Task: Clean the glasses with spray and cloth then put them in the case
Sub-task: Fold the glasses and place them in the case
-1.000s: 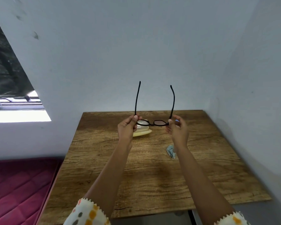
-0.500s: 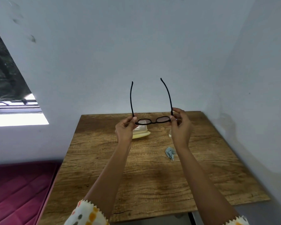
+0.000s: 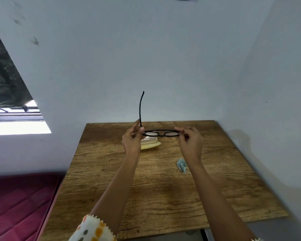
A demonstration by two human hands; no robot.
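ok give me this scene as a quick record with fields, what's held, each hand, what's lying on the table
held: black thin-framed glasses, in the air above the brown wood-grain table, one temple arm upright
left hand: pinches the frame's left end
right hand: pinches the frame's right end
behind left hand: pale yellow case, on the table, partly hidden
by right wrist: small crumpled blue-grey cloth, on the table
spray: not in view
left of table: dark red quilted mattress

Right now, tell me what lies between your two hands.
In the head view, the glasses span the gap: the left hand pinches one end of the front, the right hand the other.
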